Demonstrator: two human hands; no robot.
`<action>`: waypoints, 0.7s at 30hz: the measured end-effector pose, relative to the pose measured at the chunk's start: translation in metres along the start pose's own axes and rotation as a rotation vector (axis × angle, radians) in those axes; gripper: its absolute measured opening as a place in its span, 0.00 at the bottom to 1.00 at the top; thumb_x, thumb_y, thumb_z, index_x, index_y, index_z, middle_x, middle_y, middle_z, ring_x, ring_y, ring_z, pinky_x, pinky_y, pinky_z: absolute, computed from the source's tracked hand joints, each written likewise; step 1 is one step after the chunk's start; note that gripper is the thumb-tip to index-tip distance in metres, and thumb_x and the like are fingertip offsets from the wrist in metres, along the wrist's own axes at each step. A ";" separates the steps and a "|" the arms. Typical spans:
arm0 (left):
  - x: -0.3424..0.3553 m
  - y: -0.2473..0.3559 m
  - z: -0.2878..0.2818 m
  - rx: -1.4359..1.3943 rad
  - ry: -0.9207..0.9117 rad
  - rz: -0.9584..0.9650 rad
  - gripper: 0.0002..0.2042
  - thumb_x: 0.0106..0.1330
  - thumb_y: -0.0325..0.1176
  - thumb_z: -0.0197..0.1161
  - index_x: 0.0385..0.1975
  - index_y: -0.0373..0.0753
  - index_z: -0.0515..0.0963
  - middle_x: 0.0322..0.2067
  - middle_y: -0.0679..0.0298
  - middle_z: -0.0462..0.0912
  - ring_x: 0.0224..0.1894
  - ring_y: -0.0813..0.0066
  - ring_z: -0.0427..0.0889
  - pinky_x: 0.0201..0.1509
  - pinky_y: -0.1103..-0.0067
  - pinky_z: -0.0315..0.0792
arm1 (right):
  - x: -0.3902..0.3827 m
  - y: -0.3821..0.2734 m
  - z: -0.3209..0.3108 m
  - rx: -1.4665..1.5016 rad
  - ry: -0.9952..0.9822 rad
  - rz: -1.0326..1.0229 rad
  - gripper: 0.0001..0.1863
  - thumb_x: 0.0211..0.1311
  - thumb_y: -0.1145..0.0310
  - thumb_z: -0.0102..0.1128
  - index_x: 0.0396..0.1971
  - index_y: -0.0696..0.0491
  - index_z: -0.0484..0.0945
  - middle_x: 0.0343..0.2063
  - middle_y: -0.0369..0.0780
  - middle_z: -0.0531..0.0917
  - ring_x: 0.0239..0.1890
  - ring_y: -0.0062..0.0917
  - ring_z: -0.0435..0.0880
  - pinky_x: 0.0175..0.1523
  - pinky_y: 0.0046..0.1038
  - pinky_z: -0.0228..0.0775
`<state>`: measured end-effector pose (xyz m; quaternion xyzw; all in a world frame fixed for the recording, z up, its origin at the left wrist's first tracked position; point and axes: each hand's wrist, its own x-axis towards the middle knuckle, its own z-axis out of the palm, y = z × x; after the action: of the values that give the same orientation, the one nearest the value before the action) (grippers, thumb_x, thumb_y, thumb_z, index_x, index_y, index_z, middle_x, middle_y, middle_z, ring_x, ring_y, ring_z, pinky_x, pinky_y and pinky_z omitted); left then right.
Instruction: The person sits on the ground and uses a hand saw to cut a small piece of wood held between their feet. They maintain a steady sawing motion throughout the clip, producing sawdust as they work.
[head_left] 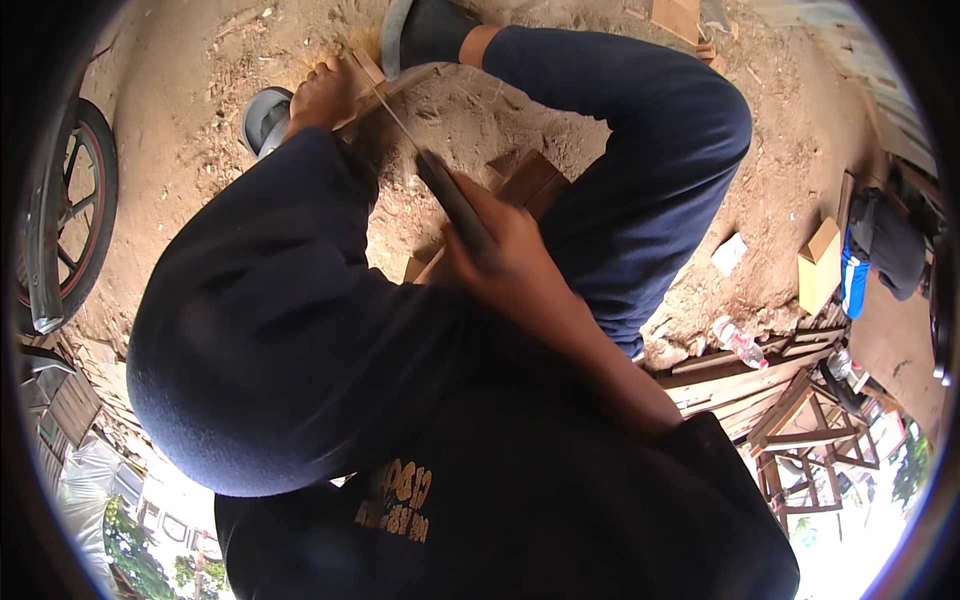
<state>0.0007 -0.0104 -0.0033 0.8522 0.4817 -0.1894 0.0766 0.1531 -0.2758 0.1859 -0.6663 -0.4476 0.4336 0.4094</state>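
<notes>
My right hand (505, 255) is closed around the dark handle of a handsaw (455, 205). Its thin blade, seen almost edge-on, runs up and left to a narrow piece of wood (367, 68) near the ground. At the blade's far end my left hand (325, 98) appears with curled fingers pressed on the wood; its wrist and forearm are hidden behind my bent left leg. A sandal (265, 122) shows just left of that hand. My right foot, in a dark sandal (430, 32), is beside the wood's other side.
Brown wooden blocks (530, 183) lie between my legs on the dirt ground (200, 110). A motorcycle wheel (90, 210) stands at the left. To the right are an open cardboard box (820, 265), a plastic bottle (740, 343), wooden planks (720, 372) and a wooden frame (815, 440).
</notes>
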 end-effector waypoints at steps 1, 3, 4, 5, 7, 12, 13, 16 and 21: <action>0.013 0.018 0.001 -0.028 0.018 0.053 0.37 0.55 0.51 0.71 0.52 0.28 0.61 0.50 0.41 0.75 0.53 0.48 0.80 0.54 0.64 0.77 | 0.020 0.005 -0.001 -0.048 -0.007 0.013 0.26 0.58 0.76 0.56 0.59 0.61 0.68 0.28 0.57 0.81 0.32 0.52 0.82 0.37 0.44 0.75; 0.018 0.017 0.001 -0.011 0.045 0.072 0.37 0.55 0.50 0.71 0.52 0.28 0.60 0.50 0.41 0.75 0.52 0.48 0.80 0.53 0.63 0.78 | 0.013 0.008 -0.003 -0.032 0.007 0.027 0.27 0.58 0.77 0.56 0.59 0.59 0.68 0.27 0.56 0.81 0.32 0.53 0.82 0.37 0.43 0.75; 0.012 0.009 0.000 0.010 0.042 0.071 0.38 0.55 0.50 0.71 0.53 0.28 0.60 0.49 0.40 0.75 0.52 0.47 0.80 0.53 0.63 0.78 | 0.003 0.007 -0.003 -0.014 -0.005 0.033 0.27 0.57 0.77 0.56 0.60 0.58 0.68 0.27 0.56 0.81 0.32 0.53 0.82 0.37 0.43 0.75; 0.009 0.008 0.000 0.003 0.042 0.066 0.38 0.55 0.50 0.71 0.53 0.27 0.60 0.49 0.40 0.76 0.52 0.47 0.80 0.52 0.63 0.78 | -0.007 0.003 -0.010 -0.024 -0.026 0.043 0.28 0.57 0.77 0.56 0.60 0.58 0.68 0.26 0.56 0.81 0.32 0.53 0.82 0.37 0.43 0.75; 0.010 0.003 -0.005 0.012 0.048 0.041 0.38 0.55 0.50 0.71 0.54 0.27 0.60 0.49 0.40 0.76 0.52 0.47 0.80 0.53 0.63 0.78 | -0.024 0.001 -0.019 -0.071 -0.006 -0.084 0.25 0.59 0.79 0.58 0.59 0.62 0.70 0.34 0.53 0.82 0.34 0.34 0.86 0.42 0.31 0.75; 0.012 0.013 -0.009 0.007 0.070 0.053 0.37 0.55 0.50 0.71 0.53 0.28 0.62 0.48 0.43 0.77 0.53 0.51 0.80 0.53 0.65 0.78 | 0.044 -0.017 -0.008 -0.060 -0.204 0.328 0.27 0.60 0.80 0.58 0.61 0.64 0.68 0.47 0.54 0.82 0.51 0.34 0.84 0.53 0.26 0.73; 0.011 0.014 -0.006 -0.002 0.061 0.063 0.36 0.55 0.50 0.71 0.52 0.28 0.62 0.48 0.43 0.77 0.53 0.51 0.80 0.53 0.66 0.78 | 0.040 -0.012 -0.007 -0.106 -0.167 0.228 0.27 0.60 0.80 0.58 0.61 0.64 0.68 0.47 0.54 0.82 0.51 0.33 0.84 0.54 0.26 0.73; 0.012 0.012 -0.002 0.020 0.063 0.079 0.33 0.57 0.47 0.70 0.51 0.29 0.63 0.47 0.45 0.77 0.52 0.52 0.81 0.52 0.65 0.78 | -0.016 0.009 -0.007 -0.210 0.006 -0.168 0.24 0.61 0.79 0.59 0.59 0.64 0.70 0.41 0.49 0.84 0.42 0.31 0.85 0.48 0.27 0.74; 0.005 0.006 0.002 -0.015 0.085 0.012 0.31 0.57 0.46 0.69 0.51 0.31 0.64 0.48 0.44 0.77 0.52 0.52 0.81 0.52 0.66 0.78 | 0.007 0.000 0.002 -0.127 -0.102 0.071 0.25 0.62 0.81 0.55 0.61 0.64 0.69 0.47 0.49 0.83 0.48 0.35 0.85 0.53 0.25 0.72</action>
<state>0.0077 -0.0095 -0.0071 0.8618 0.4806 -0.1492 0.0635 0.1528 -0.2690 0.1840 -0.6834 -0.4708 0.4519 0.3273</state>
